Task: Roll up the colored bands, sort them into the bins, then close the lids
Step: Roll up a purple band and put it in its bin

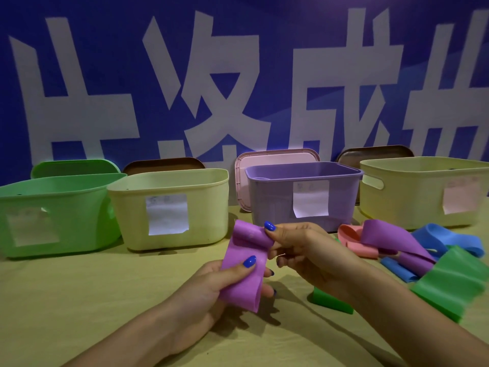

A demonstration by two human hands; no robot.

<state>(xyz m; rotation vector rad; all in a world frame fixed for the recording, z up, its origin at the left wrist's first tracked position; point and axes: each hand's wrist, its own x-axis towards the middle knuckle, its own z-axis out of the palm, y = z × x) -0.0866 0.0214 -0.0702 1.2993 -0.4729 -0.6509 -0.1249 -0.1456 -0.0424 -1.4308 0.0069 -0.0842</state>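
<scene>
A purple band is held up over the table at the lower centre of the frame, its top edge curled over into the start of a roll. The left hand grips the flat lower part, thumb pressed on the front and fingers curled behind. The right hand pinches the rolled top edge between thumb and fingers. To the right of the hands lies a loose heap of bands: a second purple band, a pink band behind it, a blue band further right, and a green band running toward the lower right, with a green piece showing under the right wrist. Across the middle of the frame stand four open bins, each with a paper label on its front: a green bin at the left, a pale yellow bin, a purple bin just behind the hands, and another pale yellow bin at the right. Lids lean upright behind them: a green lid, a brown lid, a pink lid and a second brown lid. A blue wall with large white characters fills the upper frame.
</scene>
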